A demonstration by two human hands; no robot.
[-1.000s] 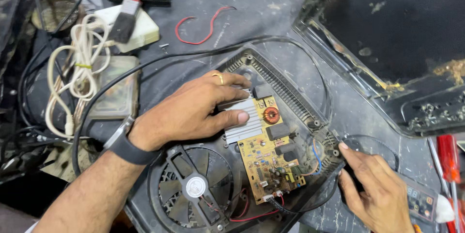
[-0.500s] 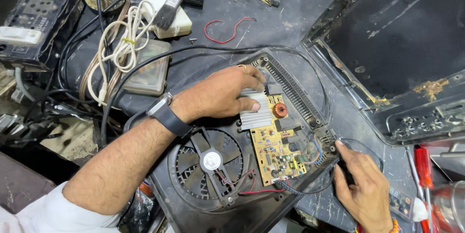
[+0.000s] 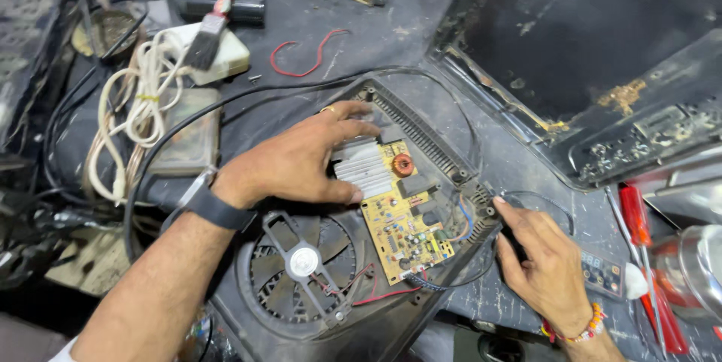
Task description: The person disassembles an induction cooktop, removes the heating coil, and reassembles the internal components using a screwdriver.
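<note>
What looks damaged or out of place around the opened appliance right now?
The black top panel lying at the upper right has yellowish crusty residue along its edge. A loose red wire lies stray on the bench above the open housing.

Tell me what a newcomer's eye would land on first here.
First, the yellow circuit board with its ribbed metal heat sink, mid-frame inside an opened black casing. The left hand lies flat on the heat sink; the right hand touches the casing's right edge. A round fan sits below the left wrist.
</note>
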